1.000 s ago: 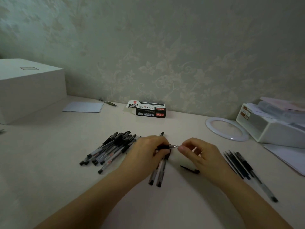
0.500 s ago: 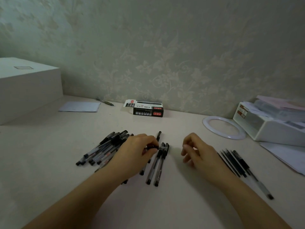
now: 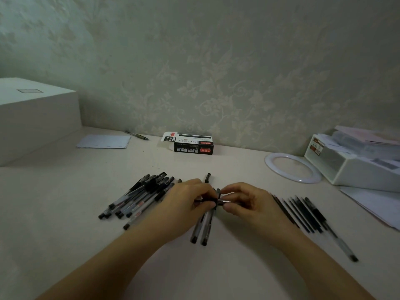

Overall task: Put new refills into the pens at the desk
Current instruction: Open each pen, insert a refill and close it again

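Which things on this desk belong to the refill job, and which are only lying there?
Job: pen gripped by left hand and right hand; pen pile; refills; refill box.

Lying about: white ring; paper sheet; white box.

Pale desk [image 3: 65, 191] set against wall [image 3: 216, 61] papered in faint floral scrollwork. Dim, even lighting. Large white box [image 3: 36, 118] at far left.

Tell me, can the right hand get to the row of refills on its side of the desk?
Probably yes: the refills lie just beside the right hand with bare desk between, though it now pinches a pen tip.
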Available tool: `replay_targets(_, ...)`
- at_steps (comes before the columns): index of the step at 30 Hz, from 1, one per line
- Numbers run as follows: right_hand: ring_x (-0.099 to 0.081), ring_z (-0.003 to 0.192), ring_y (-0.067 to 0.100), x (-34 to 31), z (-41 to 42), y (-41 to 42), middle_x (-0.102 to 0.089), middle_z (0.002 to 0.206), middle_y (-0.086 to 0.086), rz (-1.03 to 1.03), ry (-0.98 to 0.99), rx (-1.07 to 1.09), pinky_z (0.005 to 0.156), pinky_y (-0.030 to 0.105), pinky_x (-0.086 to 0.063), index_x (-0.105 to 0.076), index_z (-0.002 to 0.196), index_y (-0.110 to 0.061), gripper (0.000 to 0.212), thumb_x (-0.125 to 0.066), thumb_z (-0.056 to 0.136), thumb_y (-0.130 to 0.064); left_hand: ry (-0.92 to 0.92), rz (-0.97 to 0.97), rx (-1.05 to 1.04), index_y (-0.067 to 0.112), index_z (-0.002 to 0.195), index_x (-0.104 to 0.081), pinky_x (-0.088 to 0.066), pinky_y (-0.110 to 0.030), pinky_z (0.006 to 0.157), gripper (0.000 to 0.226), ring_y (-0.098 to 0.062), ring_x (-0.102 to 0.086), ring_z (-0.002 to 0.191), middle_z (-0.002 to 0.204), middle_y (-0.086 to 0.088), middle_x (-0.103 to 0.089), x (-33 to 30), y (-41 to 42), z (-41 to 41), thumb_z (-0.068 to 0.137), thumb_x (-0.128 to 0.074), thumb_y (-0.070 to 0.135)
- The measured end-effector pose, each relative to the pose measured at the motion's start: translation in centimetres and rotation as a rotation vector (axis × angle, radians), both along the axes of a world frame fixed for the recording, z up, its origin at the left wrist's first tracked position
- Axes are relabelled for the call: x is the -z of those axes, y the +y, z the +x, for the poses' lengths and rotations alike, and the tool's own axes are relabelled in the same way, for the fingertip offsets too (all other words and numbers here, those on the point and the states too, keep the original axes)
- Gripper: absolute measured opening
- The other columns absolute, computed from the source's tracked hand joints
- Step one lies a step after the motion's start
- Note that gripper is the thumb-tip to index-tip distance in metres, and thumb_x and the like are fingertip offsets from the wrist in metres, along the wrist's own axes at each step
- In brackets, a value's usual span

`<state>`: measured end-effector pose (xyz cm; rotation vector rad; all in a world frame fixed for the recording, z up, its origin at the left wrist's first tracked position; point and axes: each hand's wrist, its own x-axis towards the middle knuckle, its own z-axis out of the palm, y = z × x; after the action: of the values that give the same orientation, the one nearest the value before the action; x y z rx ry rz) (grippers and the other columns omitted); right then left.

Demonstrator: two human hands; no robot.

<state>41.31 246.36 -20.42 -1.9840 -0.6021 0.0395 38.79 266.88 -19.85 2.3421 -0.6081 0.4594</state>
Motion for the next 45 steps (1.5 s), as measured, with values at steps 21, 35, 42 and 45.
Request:
replay_targets(21,-0.071,0.067,0.014,0.2,-0.2,-0.5,-0.075,0.077,0.001,0.029,-0.004,-0.010,0.066,0.025,-0.058,-0.075,0.081,-0.024,0.012,-0.082,0.075,-0.032,0.031,-0.012,-0.023,0.027,0.095,-0.074,-0.042,-0.009,0.070,0.011,-0.001,-0.057,0.078,0.085,0.012,-0.063,0.1,-1.1,-0.5,0.086,-0.069,0.022)
replay_targets(35,-0.065,0.067,0.005,-2.6,0.6,-3.6,-0.069,0.077,-0.011,-0.128,-0.206,0.481,0.062,0.019,-0.051,-0.069,0.088,-0.033,0.015,-0.076,0.080,-0.044,-0.042,-0.090,-0.236,0.024,0.089,-0.066,-0.039,-0.009,0.059,0.004,0.002,-0.049,0.065,0.066,0.011,-0.052,0.4,-2.3,-0.3,0.086,-0.066,0.028)
replay_targets(42,-0.053,0.070,0.022,-2.0,2.2,-11.4,-0.062,0.082,0.011,-0.632,0.030,0.961,0.062,0.029,-0.041,-0.061,0.085,-0.008,0.033,-0.063,0.092,-0.040,-0.035,0.077,-0.209,0.034,0.107,-0.050,-0.033,-0.014,0.054,0.016,0.000,-0.044,0.063,0.069,0.016,-0.042,1.0,-3.2,-0.6,0.092,-0.052,0.028)
replay_targets(45,-0.054,0.070,0.024,-1.1,2.6,-12.3,-0.058,0.079,0.012,-0.755,0.185,0.947,0.051,0.027,-0.033,-0.049,0.074,-0.009,0.037,-0.057,0.095,-0.037,-0.050,0.125,-0.176,0.038,0.112,-0.050,-0.039,-0.018,0.057,0.023,-0.003,-0.044,0.069,0.080,0.017,-0.044,1.2,-4.2,-0.9,0.093,-0.048,0.024)
